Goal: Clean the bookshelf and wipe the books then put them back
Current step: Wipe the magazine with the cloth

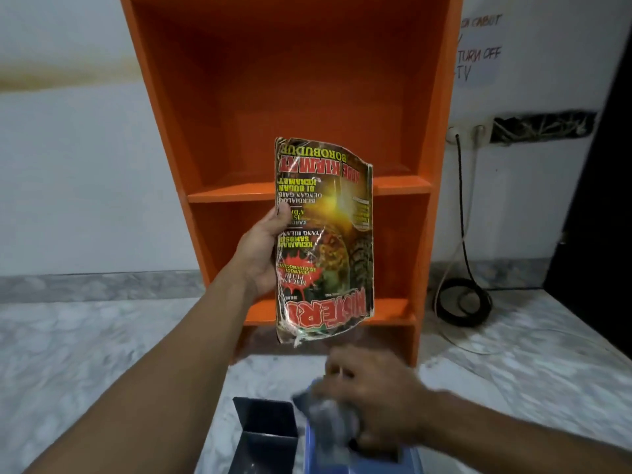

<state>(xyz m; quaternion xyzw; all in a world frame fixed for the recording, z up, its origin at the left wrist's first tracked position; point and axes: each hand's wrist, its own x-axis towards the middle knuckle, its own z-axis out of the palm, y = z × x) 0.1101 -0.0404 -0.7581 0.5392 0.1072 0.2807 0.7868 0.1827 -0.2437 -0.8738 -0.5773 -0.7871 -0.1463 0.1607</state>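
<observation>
An orange bookshelf (pixel 403 189) stands against the white wall, its shelves bare. My left hand (pixel 263 248) grips a worn magazine (pixel 325 241) by its left edge and holds it upside down in front of the shelves, cover toward me. Lower down, my right hand (pixel 376 401) is blurred and grips a grey cloth (pixel 328 419) just above a blue container (pixel 403 460). What the container holds is hidden by the hand.
A dark two-compartment box (pixel 266 429) sits on the marbled floor (pixel 102 354) at the bottom middle. At the right, a coiled black cable (pixel 465 302) lies on the floor below wall sockets (pixel 468 133). A handwritten paper note (pixel 478 53) hangs on the wall.
</observation>
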